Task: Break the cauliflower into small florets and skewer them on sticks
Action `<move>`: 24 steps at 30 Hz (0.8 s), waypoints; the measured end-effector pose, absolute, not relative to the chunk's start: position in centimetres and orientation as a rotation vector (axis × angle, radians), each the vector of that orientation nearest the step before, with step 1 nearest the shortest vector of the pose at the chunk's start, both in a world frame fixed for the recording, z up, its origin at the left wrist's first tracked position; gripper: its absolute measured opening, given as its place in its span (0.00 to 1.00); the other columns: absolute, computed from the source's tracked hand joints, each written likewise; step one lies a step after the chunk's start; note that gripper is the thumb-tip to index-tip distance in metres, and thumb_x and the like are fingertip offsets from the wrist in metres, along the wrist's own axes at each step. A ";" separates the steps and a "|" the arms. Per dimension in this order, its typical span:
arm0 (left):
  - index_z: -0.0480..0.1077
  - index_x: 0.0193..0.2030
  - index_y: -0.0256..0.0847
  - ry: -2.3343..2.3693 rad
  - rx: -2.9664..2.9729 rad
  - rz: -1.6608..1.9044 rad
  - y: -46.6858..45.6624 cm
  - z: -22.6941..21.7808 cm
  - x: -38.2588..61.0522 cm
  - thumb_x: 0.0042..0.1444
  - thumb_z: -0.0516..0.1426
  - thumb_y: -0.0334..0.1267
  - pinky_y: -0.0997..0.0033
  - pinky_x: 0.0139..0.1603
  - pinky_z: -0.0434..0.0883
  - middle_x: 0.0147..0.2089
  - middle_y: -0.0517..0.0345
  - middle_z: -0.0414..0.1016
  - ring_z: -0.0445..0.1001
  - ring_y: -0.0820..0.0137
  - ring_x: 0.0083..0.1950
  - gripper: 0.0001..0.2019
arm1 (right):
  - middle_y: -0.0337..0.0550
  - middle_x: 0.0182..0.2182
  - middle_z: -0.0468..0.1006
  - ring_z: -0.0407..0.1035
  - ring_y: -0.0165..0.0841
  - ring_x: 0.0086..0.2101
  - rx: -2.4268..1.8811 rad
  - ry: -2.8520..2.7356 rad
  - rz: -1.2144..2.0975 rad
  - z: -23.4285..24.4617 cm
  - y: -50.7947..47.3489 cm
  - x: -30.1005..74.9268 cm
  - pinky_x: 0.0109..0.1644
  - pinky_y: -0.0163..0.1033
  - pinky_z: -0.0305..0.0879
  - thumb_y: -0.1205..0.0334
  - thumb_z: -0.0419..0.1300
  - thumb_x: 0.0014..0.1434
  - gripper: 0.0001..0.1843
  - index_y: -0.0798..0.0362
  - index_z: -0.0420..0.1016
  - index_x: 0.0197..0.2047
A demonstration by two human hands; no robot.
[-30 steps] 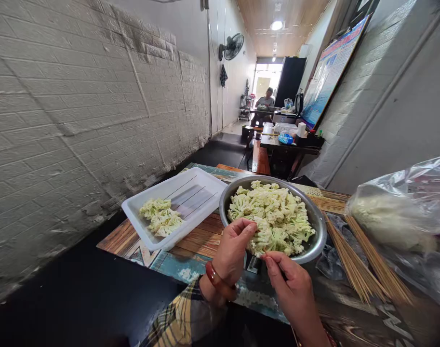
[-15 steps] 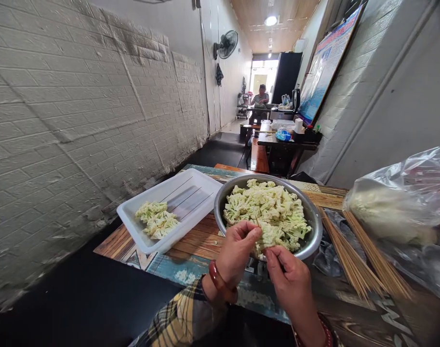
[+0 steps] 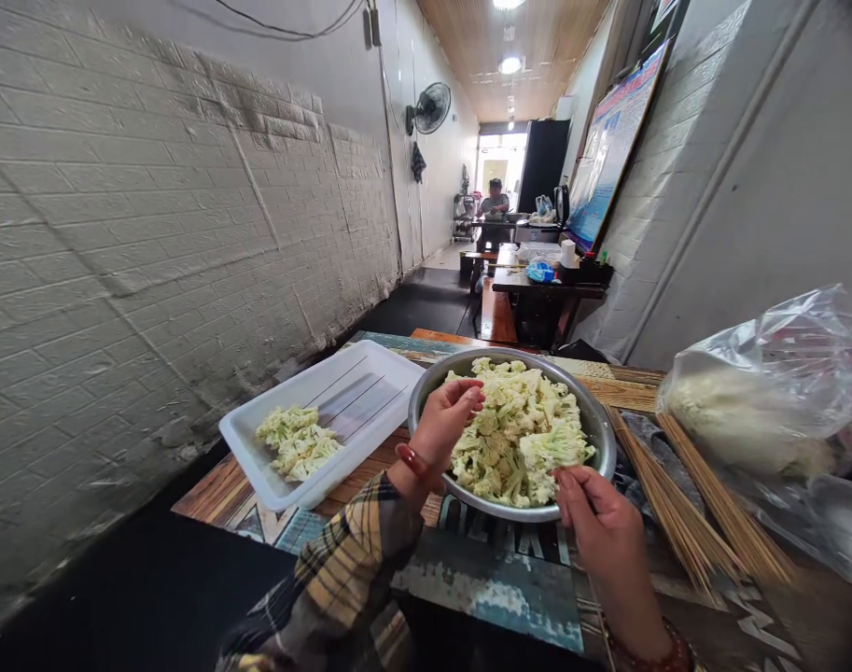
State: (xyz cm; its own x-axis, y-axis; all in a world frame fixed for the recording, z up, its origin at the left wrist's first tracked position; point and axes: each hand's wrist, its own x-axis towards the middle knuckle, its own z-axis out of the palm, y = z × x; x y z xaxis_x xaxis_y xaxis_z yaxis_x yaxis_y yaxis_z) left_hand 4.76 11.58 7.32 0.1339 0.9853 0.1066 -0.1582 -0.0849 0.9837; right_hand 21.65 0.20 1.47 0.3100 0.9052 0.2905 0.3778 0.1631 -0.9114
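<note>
A steel bowl full of cut cauliflower stands on the table in front of me. My left hand is over its left side, thumb and fingertips pinched together; whatever they hold, if anything, is hidden. At the bowl's near right edge, my right hand is closed on a cauliflower skewer, with a pale floret cluster just beyond the fingertips. A thin stick seems to run back beneath that hand. In the white tray on the left lie skewered cauliflower pieces, their bare sticks pointing to the far side.
Bundles of bamboo skewers rest on a dark cloth right of the bowl. Beyond them is a clear plastic bag with pale contents. Farther off, a person sits behind another table.
My hands have separated: the left moved up and left over the bowl, the right moved right with the cauliflower. The camera view has shifted slightly.
</note>
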 end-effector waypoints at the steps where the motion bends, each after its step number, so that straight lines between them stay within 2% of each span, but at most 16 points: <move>1: 0.73 0.38 0.36 0.966 1.283 1.232 12.6 7.1 4.8 0.50 0.59 0.43 0.74 0.33 0.65 0.32 0.56 0.73 0.70 0.73 0.32 0.13 | 0.32 0.15 0.64 0.61 0.29 0.19 -1.419 -1.274 0.591 1.4 0.3 21.7 0.24 0.32 0.57 0.46 0.52 0.60 0.19 0.53 0.72 0.31; 4: 0.73 0.40 0.36 1.070 1.603 1.159 15.1 6.4 5.4 0.53 0.54 0.37 0.75 0.30 0.63 0.28 0.59 0.71 0.66 0.74 0.28 0.11 | 0.33 0.15 0.64 0.61 0.30 0.19 -1.430 -1.299 0.599 1.4 0.6 21.8 0.24 0.32 0.57 0.46 0.53 0.59 0.19 0.53 0.73 0.32; 7: 0.74 0.39 0.37 1.162 1.842 1.098 16.7 5.9 6.4 0.50 0.55 0.33 0.73 0.30 0.61 0.22 0.62 0.67 0.62 0.74 0.25 0.11 | 0.33 0.15 0.64 0.61 0.30 0.19 -1.443 -1.323 0.595 1.3 0.6 21.7 0.25 0.32 0.58 0.47 0.52 0.60 0.18 0.52 0.73 0.31; 9: 0.75 0.35 0.38 1.165 1.875 1.095 17.4 5.6 6.9 0.47 0.56 0.31 0.72 0.31 0.60 0.21 0.64 0.65 0.61 0.74 0.25 0.09 | 0.33 0.15 0.64 0.62 0.30 0.19 -1.433 -1.353 0.603 1.2 0.7 21.8 0.25 0.32 0.58 0.48 0.52 0.60 0.18 0.52 0.73 0.31; 12: 0.73 0.25 0.39 1.163 1.896 1.093 17.9 5.3 7.1 0.43 0.59 0.30 0.72 0.31 0.59 0.21 0.63 0.65 0.60 0.74 0.25 0.02 | 0.33 0.15 0.65 0.62 0.30 0.19 -1.424 -1.393 0.590 1.3 0.8 21.9 0.25 0.32 0.58 0.48 0.51 0.61 0.18 0.51 0.72 0.31; 14: 0.70 0.20 0.38 1.167 1.876 1.093 18.0 5.1 6.7 0.42 0.59 0.30 0.73 0.30 0.58 0.20 0.63 0.64 0.60 0.74 0.25 0.04 | 0.33 0.16 0.65 0.62 0.30 0.19 -1.434 -1.409 0.568 1.4 0.8 21.9 0.25 0.32 0.57 0.47 0.51 0.61 0.18 0.51 0.72 0.29; 16: 0.68 0.20 0.38 1.165 1.830 1.098 17.8 4.9 6.2 0.43 0.59 0.31 0.74 0.28 0.58 0.19 0.63 0.64 0.60 0.75 0.24 0.05 | 0.35 0.17 0.67 0.63 0.30 0.20 -1.444 -1.415 0.552 1.5 0.8 21.9 0.24 0.32 0.57 0.48 0.51 0.61 0.18 0.50 0.72 0.29; 19: 0.69 0.26 0.37 1.133 1.742 1.112 16.6 5.0 5.3 0.46 0.58 0.34 0.75 0.26 0.59 0.21 0.63 0.66 0.62 0.76 0.23 0.03 | 0.35 0.17 0.68 0.63 0.30 0.20 -1.433 -1.417 0.554 1.6 0.8 21.8 0.24 0.32 0.58 0.48 0.50 0.61 0.19 0.51 0.73 0.29; 22: 0.70 0.42 0.37 0.948 1.455 1.136 14.4 5.6 4.9 0.48 0.59 0.39 0.74 0.28 0.63 0.23 0.64 0.66 0.66 0.76 0.24 0.14 | 0.34 0.16 0.66 0.62 0.30 0.20 -1.439 -1.428 0.567 1.9 0.6 21.8 0.25 0.32 0.58 0.48 0.50 0.61 0.19 0.51 0.73 0.29; 24: 0.69 0.47 0.37 0.786 1.185 1.125 12.7 6.1 4.9 0.45 0.62 0.40 0.72 0.31 0.66 0.25 0.64 0.67 0.67 0.76 0.25 0.21 | 0.33 0.16 0.65 0.61 0.30 0.20 -1.458 -1.440 0.582 2.0 0.5 21.8 0.25 0.32 0.58 0.48 0.51 0.61 0.18 0.51 0.72 0.29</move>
